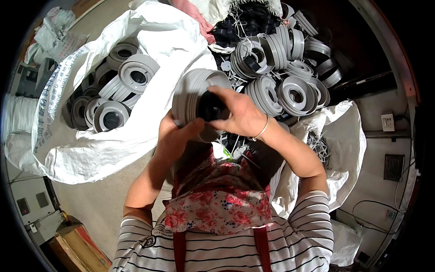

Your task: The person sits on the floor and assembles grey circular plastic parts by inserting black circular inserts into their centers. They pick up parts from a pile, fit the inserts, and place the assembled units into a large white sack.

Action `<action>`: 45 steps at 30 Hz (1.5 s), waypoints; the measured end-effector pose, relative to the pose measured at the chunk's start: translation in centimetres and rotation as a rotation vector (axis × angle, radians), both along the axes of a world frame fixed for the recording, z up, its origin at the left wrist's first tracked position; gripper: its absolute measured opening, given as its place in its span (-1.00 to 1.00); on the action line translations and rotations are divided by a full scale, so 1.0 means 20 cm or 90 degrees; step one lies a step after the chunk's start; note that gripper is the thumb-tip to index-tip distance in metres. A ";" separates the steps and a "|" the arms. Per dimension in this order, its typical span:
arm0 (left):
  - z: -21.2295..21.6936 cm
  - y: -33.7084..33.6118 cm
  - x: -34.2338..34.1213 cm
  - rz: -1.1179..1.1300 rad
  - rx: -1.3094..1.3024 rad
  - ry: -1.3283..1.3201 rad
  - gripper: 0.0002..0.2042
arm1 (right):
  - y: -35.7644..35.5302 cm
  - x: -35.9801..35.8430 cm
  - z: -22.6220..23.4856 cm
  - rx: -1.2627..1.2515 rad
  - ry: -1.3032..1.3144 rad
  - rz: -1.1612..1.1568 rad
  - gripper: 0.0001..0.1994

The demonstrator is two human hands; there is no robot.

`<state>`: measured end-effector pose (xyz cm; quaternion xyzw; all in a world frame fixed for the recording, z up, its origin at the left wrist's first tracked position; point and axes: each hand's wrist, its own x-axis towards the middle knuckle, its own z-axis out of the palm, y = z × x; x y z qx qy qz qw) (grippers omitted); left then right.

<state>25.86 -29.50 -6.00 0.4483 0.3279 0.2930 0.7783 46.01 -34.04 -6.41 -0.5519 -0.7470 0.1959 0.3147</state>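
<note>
You are looking down at your own two hands, raised in front of your chest. Together they hold a stack of grey plastic rings (195, 93), tipped on its side so the ribbed edges face up and left. Your left hand (174, 136) cups the stack from below, fingers curled under it and thumb reaching toward the middle. Your right hand (240, 113) closes over the near face of the stack, fingers wrapped around a black round part (210, 108) set in the stack's centre. A thin bracelet (262, 130) circles your right wrist.

To your left, a large white sack (90, 145) lies open on the floor, with more grey rings (122, 84) inside it, each with a dark centre. Ahead and to your right, a loose pile of grey rings (281, 68) rests among white ties and black parts (240, 22). Another white bag (344, 136) sits just beside your right forearm. Below your hands, a floral apron (217, 204) covers your striped shirt (308, 235).
</note>
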 end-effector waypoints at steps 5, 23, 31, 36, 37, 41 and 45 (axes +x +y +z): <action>-0.04 -0.03 0.04 -0.044 0.042 0.140 -0.49 | -0.05 0.02 0.00 -0.068 0.043 -0.031 -0.38; -0.19 0.04 0.02 0.077 0.335 0.112 -0.46 | 0.55 0.68 -0.56 -0.174 -0.250 -0.471 -0.51; -0.29 0.01 0.29 0.021 -0.018 -0.071 -0.60 | -0.09 0.16 -0.06 -0.212 0.129 -0.156 -0.50; -0.27 -0.08 0.24 -0.006 -0.089 0.054 -0.71 | -0.35 0.08 -0.19 -0.077 0.355 -0.316 -0.77; -0.27 -0.10 0.21 -0.013 -0.053 0.058 -0.71 | -0.37 0.07 -0.14 -0.022 0.333 -0.396 -0.79; -0.28 -0.17 0.17 -0.045 -0.195 -0.135 -0.68 | -0.38 0.01 -0.22 0.135 0.061 -0.254 -0.58; -0.27 -0.23 0.18 0.033 -0.210 -0.146 -0.65 | -0.39 0.00 -0.28 -0.016 0.064 -0.170 -0.36</action>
